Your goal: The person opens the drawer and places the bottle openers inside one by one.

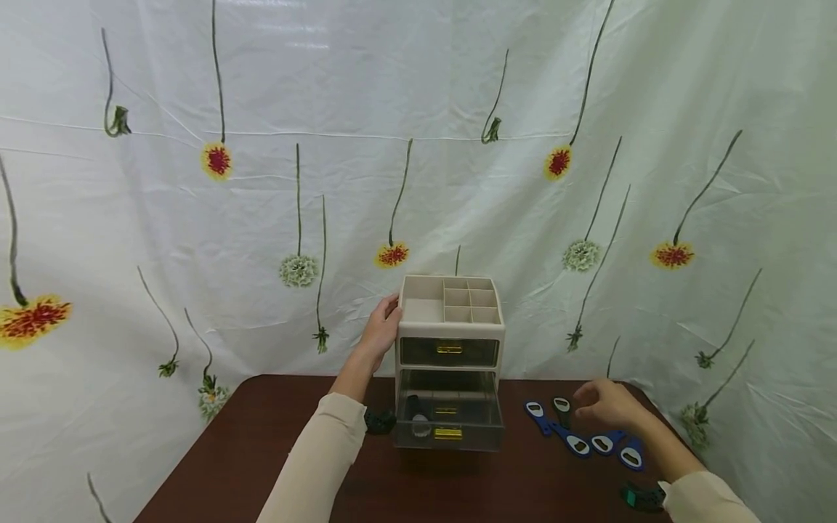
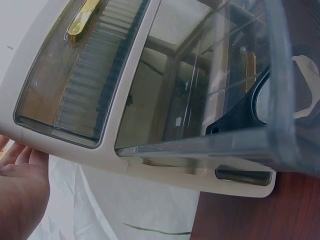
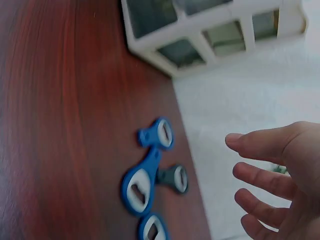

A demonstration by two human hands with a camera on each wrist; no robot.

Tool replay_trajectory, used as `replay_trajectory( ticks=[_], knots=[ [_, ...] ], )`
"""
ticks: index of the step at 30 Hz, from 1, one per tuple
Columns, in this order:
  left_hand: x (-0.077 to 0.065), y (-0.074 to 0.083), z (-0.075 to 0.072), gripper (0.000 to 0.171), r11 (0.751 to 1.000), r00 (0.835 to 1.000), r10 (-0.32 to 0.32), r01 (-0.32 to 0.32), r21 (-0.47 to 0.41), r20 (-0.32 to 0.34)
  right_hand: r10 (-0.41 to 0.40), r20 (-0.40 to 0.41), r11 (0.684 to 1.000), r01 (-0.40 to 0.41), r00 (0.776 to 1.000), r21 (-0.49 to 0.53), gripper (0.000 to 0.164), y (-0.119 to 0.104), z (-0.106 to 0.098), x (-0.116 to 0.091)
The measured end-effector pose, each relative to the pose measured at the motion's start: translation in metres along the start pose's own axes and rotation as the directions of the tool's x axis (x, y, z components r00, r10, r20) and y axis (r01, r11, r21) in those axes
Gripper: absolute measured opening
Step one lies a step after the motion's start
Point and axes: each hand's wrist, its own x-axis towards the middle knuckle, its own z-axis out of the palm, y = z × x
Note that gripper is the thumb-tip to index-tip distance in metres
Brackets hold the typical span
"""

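A cream desktop drawer cabinet (image 1: 451,330) stands on the table, with a divided tray on top. My left hand (image 1: 381,330) rests against the cabinet's left side near the top; in the left wrist view its fingertips are partly hidden behind the edge. The clear lower drawer (image 1: 480,436) is pulled out, and a dark bottle opener (image 2: 237,107) with a pale metal head lies in it. My right hand (image 1: 604,403) hovers beside several blue bottle openers (image 1: 578,444) and a dark green one (image 3: 175,178). It holds nothing, its fingers spread and slightly bent.
The closed upper drawer (image 1: 418,351) has a gold handle. A dark red-brown table (image 1: 288,450) carries everything. Behind it hangs a white flower-printed cloth (image 1: 451,203). Dark bands (image 1: 644,497) with devices sit at both wrists.
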Motion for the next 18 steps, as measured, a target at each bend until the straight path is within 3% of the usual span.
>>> replay_trajectory(
  ticks=[6, 18],
  knots=[
    [-0.001, -0.001, 0.0, 0.05, 1.0, 1.0, -0.008, 0.008, 0.002, -0.005, 0.032, 0.021, 0.996, -0.03, 0.999, -0.081, 0.032, 0.03, 0.004, -0.007],
    [-0.001, 0.0, 0.0, 0.05, 1.0, 1.0, 0.0, 0.0, 0.0, -0.009, 0.129, 0.092, 0.991, -0.125, 0.987, -0.042, 0.035, 0.082, 0.009, -0.028]
  ],
)
